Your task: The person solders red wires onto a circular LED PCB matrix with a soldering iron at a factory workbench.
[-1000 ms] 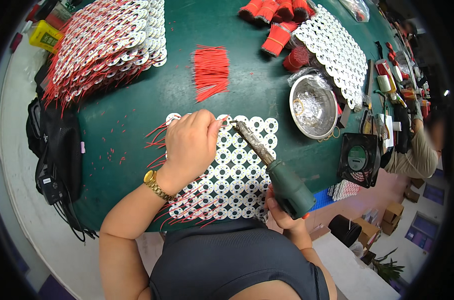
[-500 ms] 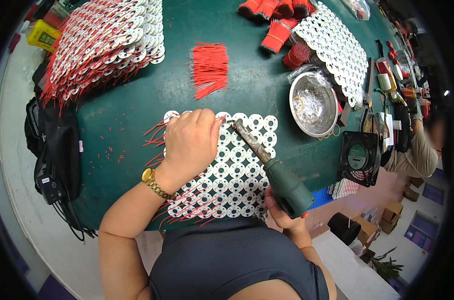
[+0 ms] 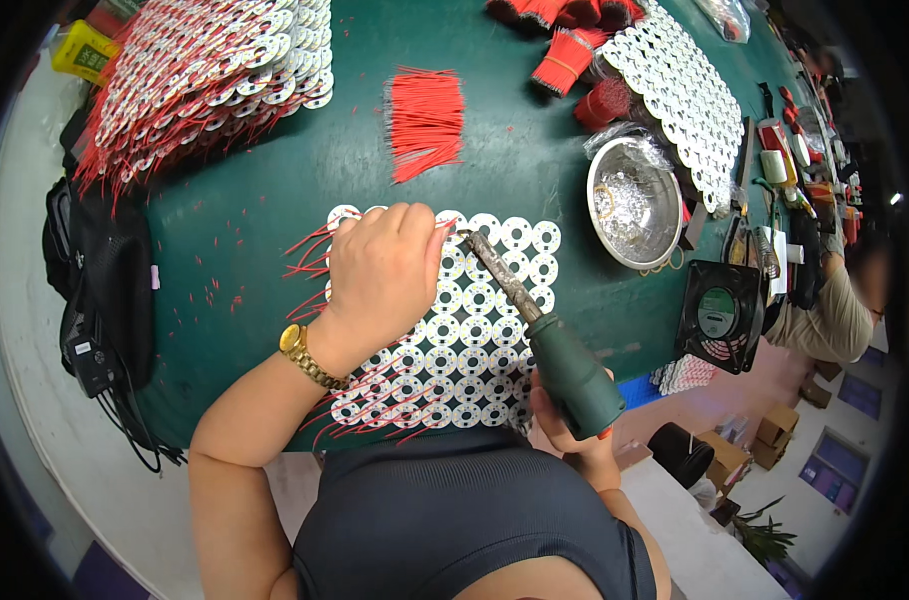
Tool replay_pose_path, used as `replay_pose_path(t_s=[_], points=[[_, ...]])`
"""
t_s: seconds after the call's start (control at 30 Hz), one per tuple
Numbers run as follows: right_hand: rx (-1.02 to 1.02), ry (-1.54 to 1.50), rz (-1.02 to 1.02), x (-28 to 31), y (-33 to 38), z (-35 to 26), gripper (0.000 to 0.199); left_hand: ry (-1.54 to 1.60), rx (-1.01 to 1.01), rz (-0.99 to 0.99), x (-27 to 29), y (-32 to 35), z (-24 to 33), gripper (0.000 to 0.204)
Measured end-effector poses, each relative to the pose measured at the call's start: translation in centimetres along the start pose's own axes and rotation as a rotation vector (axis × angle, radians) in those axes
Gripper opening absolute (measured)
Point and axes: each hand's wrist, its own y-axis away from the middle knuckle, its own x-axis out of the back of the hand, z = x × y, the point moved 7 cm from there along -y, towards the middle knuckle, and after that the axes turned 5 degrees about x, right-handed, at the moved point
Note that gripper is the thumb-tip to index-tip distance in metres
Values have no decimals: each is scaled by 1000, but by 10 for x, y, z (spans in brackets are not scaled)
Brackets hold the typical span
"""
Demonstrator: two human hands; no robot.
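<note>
While one soldering iron (image 3: pixel 565 375) is gripped by the right hand (image 3: pixel 550 420), red wire (image 3: pixel 448 223) is pinched by the left hand (image 3: pixel 385 265). One wire pile (image 3: pixel 427 125) and one metal bowl (image 3: pixel 650 250) are parked on a green table (image 3: pixel 225 350), pink floor (image 3: pixel 680 415) off right; one ring-board panel (image 3: pixel 462 362) is laid partly under the left hand, near the right.

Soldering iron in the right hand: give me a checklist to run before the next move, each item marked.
1. Soldering iron gripped by its handle in the right hand: ok.
2. Red wire pinched in the left hand: ok.
3. Left hand not touching the iron's tip: ok, but close.
4. Board sheet lying on the table: ok.
5. Tip hot: cannot tell.
6. Wire joined to its board: cannot tell, too small.
</note>
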Motion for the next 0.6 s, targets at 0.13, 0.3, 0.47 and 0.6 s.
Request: replay_pose_path(t_s=[0.13,0.3,0.47,0.6], points=[[-188,15,-40,0,-2,-1,25,-13,1,5,0,1,-1,13],[-110,30,-50,0,-2,-2,24,-22,10,-7,-1,1,-1,14],[-23,-68,24,0,-3,0,24,-13,6,-9,-1,2,-1,14],[32,-84,37,-1,-6,-3,26,-4,-6,5,0,2,0,14]])
